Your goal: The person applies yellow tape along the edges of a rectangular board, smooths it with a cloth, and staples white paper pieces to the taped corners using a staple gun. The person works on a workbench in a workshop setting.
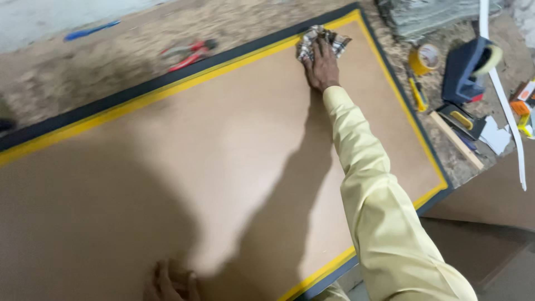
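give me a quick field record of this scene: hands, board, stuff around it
right hand: presses a crumpled rag on the board's far corner
left hand: flat on the board's near edge
board: brown, with yellow and dark border
pliers: red, beyond the board
tape roll: yellow, right of the board
tape dispenser: blue, beside the roll

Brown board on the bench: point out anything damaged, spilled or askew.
Nothing on the brown board looks damaged or spilled. Its yellow edge strip runs even. The right hand presses a crumpled cloth at the far corner; the left hand rests flat.
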### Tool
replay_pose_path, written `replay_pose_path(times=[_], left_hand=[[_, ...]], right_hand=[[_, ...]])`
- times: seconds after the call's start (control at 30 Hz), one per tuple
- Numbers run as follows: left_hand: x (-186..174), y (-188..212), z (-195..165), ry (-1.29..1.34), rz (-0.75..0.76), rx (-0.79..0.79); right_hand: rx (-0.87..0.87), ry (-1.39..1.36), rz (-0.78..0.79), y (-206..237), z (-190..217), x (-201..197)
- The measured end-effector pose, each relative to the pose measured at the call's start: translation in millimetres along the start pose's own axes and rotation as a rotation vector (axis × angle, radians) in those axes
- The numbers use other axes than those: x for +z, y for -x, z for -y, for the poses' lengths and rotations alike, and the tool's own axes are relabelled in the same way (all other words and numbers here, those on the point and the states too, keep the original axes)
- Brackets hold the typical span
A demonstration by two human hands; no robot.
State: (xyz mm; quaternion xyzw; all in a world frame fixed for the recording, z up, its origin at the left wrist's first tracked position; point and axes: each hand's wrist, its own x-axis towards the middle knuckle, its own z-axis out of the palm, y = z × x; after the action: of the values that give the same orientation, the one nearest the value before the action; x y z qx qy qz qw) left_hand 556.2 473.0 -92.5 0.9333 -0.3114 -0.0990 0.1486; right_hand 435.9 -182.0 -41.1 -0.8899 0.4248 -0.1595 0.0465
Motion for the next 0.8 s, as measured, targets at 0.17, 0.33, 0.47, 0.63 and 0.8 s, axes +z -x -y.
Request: replay_pose_path(times=[0.17,0.33,0.47,0.63,0.8], left_hand=[[72,66,-165,-0.219,0.015,-0.047],[107,76,-282,0.078,0.250,0.401],[107,76,-325,0.172,0.316,0.640],[94,68,-355,0.136,0.360,0.529],[86,72,-387,0.190,0.337,0.612]], right_hand=[[0.073,-0.090,0.038,12,-149,-41],[0.014,-0.179,-0.196,119,-212,-82],[0.093,-0.333,0.031,221,-250,-125],[0.509,-1.361,-0.421,211,-348,-187],[0.689,-0.646,-0.673,222,-438,-255]])
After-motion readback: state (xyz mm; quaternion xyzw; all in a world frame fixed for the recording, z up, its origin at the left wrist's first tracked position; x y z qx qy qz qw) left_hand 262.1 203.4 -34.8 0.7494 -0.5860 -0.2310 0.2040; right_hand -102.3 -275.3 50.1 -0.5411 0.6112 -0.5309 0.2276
